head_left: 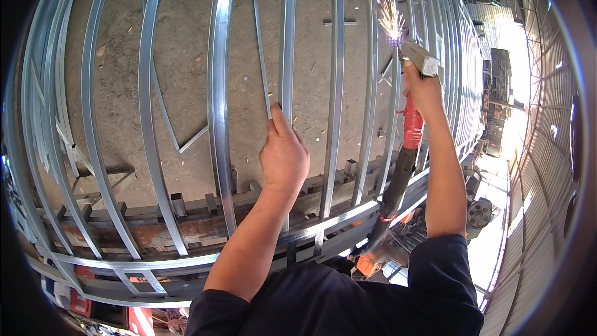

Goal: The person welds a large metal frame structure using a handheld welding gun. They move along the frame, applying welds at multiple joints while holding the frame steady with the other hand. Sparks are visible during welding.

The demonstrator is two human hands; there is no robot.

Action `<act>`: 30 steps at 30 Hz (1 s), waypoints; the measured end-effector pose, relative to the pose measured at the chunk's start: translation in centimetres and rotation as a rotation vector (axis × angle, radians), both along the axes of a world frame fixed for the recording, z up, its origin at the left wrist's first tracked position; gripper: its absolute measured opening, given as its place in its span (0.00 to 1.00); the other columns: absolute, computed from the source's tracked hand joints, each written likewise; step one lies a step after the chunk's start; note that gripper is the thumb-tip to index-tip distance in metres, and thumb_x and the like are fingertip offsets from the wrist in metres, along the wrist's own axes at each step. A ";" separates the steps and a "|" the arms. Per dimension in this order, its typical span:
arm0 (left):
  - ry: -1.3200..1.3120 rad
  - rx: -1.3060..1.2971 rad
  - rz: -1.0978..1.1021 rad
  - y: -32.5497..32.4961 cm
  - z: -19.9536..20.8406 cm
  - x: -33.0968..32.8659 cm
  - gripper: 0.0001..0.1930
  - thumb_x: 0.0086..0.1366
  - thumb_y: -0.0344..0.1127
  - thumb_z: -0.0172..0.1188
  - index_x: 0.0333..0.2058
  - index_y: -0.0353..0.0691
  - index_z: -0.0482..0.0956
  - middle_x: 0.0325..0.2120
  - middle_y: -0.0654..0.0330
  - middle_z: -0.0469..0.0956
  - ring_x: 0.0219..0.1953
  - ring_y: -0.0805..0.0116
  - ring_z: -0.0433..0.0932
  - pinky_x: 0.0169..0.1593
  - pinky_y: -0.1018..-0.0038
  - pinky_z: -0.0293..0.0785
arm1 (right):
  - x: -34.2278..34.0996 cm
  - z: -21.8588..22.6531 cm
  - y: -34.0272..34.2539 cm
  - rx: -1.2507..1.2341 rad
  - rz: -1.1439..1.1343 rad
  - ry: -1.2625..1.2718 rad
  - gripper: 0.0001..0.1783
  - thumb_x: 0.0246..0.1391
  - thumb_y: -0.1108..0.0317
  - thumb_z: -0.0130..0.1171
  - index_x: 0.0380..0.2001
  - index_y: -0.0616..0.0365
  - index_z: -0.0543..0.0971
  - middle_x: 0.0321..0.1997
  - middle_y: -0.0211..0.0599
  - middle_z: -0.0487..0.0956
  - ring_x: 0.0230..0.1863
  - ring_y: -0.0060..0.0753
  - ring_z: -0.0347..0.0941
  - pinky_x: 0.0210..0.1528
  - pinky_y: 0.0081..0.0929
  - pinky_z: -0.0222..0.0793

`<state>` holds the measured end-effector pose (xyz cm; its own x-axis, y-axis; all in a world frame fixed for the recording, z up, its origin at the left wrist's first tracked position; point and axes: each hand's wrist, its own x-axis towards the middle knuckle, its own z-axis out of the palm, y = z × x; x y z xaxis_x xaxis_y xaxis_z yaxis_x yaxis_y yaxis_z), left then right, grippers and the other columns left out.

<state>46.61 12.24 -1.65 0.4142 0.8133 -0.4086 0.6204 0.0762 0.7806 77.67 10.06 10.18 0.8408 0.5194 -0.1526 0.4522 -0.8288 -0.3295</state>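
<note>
My right hand (426, 92) is closed round a welding torch (413, 121), its handle wrapped in red and a thick black cable running back toward my body. Bright sparks (393, 25) spray from its tip against a bar of the metal frame. A blocky grey piece with a pale square end (425, 62) juts out above my right fingers; whether it belongs to the torch I cannot tell. Left of the torch, my left hand (285, 157) is wrapped round an upright metal bar (288, 43). Its palm side is hidden. A thin metal strip (259, 43) ends beside its fingertips.
The frame (336, 99) of parallel shiny bars spans the view, its near rail (193, 260) curving before my body. Loose metal strips (168, 121) lie on the dusty floor (186, 56) below. A rusty beam (130, 231) runs underneath. A corrugated wall (550, 168) stands at right.
</note>
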 end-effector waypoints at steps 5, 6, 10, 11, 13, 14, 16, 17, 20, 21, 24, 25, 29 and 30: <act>0.006 0.017 0.001 0.0 0.1 0.0 0.35 0.72 0.31 0.54 0.71 0.32 0.48 0.56 0.32 0.73 0.39 0.37 0.85 0.39 0.50 0.84 | -0.3 0.2 0.1 0.020 0.009 0.021 0.28 0.64 0.46 0.64 0.48 0.65 0.81 0.31 0.37 0.81 0.21 0.30 0.78 0.25 0.30 0.74; 0.005 0.014 0.002 0.0 0.1 0.1 0.35 0.72 0.32 0.54 0.71 0.32 0.48 0.56 0.32 0.73 0.39 0.36 0.85 0.40 0.49 0.84 | -0.3 0.2 0.0 0.023 0.004 0.030 0.27 0.65 0.48 0.64 0.50 0.64 0.81 0.33 0.35 0.80 0.20 0.28 0.76 0.23 0.29 0.73; -0.014 0.011 0.010 -0.1 0.3 0.1 0.34 0.73 0.32 0.53 0.71 0.32 0.48 0.57 0.33 0.73 0.42 0.35 0.84 0.43 0.49 0.83 | -0.6 0.6 -0.8 0.035 -0.062 0.114 0.28 0.65 0.48 0.64 0.50 0.65 0.80 0.34 0.36 0.80 0.21 0.28 0.76 0.24 0.28 0.73; -0.021 0.013 0.015 -0.1 0.3 0.2 0.33 0.73 0.32 0.52 0.71 0.32 0.48 0.57 0.33 0.73 0.43 0.35 0.84 0.44 0.49 0.83 | -1.1 1.0 -1.5 0.059 -0.062 0.107 0.28 0.65 0.48 0.64 0.50 0.66 0.80 0.34 0.36 0.80 0.22 0.28 0.77 0.24 0.28 0.73; 0.020 0.034 0.023 -0.1 0.1 0.2 0.34 0.72 0.32 0.54 0.71 0.32 0.49 0.55 0.34 0.74 0.42 0.36 0.84 0.42 0.49 0.83 | -2.8 3.0 -2.8 0.075 -0.064 0.043 0.27 0.66 0.48 0.63 0.50 0.65 0.80 0.36 0.35 0.81 0.23 0.27 0.77 0.24 0.26 0.73; 0.034 0.043 0.016 -0.3 0.1 0.3 0.35 0.71 0.32 0.54 0.71 0.32 0.49 0.53 0.34 0.75 0.42 0.37 0.84 0.41 0.49 0.83 | -3.3 4.7 -3.9 0.098 -0.062 0.054 0.26 0.67 0.48 0.63 0.50 0.63 0.80 0.38 0.35 0.83 0.23 0.25 0.77 0.24 0.24 0.73; 0.051 0.049 0.033 -0.1 -0.2 0.3 0.34 0.71 0.32 0.54 0.70 0.32 0.51 0.53 0.33 0.75 0.42 0.36 0.84 0.41 0.48 0.83 | -7.0 9.2 -3.8 0.216 -0.064 0.114 0.29 0.68 0.47 0.61 0.56 0.63 0.79 0.37 0.35 0.84 0.25 0.26 0.79 0.28 0.27 0.75; 0.053 0.054 0.041 0.0 -0.2 0.3 0.33 0.72 0.32 0.54 0.70 0.32 0.51 0.53 0.33 0.75 0.42 0.35 0.84 0.42 0.48 0.83 | -7.9 11.3 -4.3 0.241 -0.087 0.142 0.28 0.68 0.48 0.60 0.56 0.63 0.78 0.38 0.35 0.84 0.25 0.25 0.79 0.28 0.26 0.75; 0.085 0.104 0.054 -0.3 -0.3 0.7 0.31 0.72 0.32 0.53 0.69 0.32 0.54 0.54 0.32 0.76 0.42 0.34 0.83 0.43 0.46 0.83 | -9.4 15.9 -7.7 0.327 -0.161 0.192 0.25 0.69 0.50 0.59 0.55 0.61 0.78 0.38 0.35 0.84 0.24 0.24 0.77 0.27 0.25 0.74; 0.094 0.103 0.031 -0.2 -0.3 0.8 0.30 0.72 0.32 0.52 0.69 0.31 0.54 0.54 0.32 0.76 0.43 0.33 0.83 0.44 0.46 0.82 | -9.5 17.2 -9.5 0.358 -0.190 0.186 0.24 0.69 0.50 0.59 0.54 0.61 0.79 0.36 0.35 0.84 0.24 0.24 0.77 0.27 0.25 0.73; 0.133 0.191 0.025 -0.3 -1.0 1.2 0.30 0.73 0.33 0.52 0.69 0.30 0.54 0.53 0.32 0.76 0.44 0.32 0.82 0.45 0.46 0.82 | -11.2 20.8 -14.9 0.420 -0.225 0.188 0.22 0.72 0.51 0.54 0.47 0.61 0.80 0.25 0.35 0.81 0.21 0.23 0.75 0.25 0.22 0.71; 0.154 0.222 0.027 -0.1 -0.7 1.2 0.30 0.73 0.34 0.52 0.68 0.30 0.55 0.53 0.32 0.77 0.45 0.32 0.82 0.46 0.46 0.82 | -11.7 21.4 -16.8 0.479 -0.206 0.183 0.22 0.73 0.51 0.53 0.47 0.62 0.81 0.23 0.34 0.80 0.20 0.23 0.75 0.25 0.22 0.71; 0.224 0.314 0.036 0.4 -0.4 0.9 0.26 0.74 0.36 0.52 0.65 0.31 0.57 0.52 0.33 0.78 0.48 0.33 0.81 0.50 0.45 0.80 | -13.5 23.0 -26.1 0.648 -0.211 0.207 0.27 0.75 0.48 0.49 0.51 0.65 0.78 0.26 0.38 0.81 0.20 0.25 0.74 0.23 0.25 0.71; 0.246 0.318 0.020 0.7 -0.4 1.0 0.24 0.74 0.37 0.52 0.62 0.31 0.59 0.52 0.33 0.78 0.49 0.33 0.81 0.50 0.45 0.80 | -13.5 23.5 -28.7 0.681 -0.210 0.260 0.28 0.75 0.47 0.49 0.52 0.66 0.77 0.28 0.38 0.81 0.20 0.26 0.74 0.24 0.25 0.72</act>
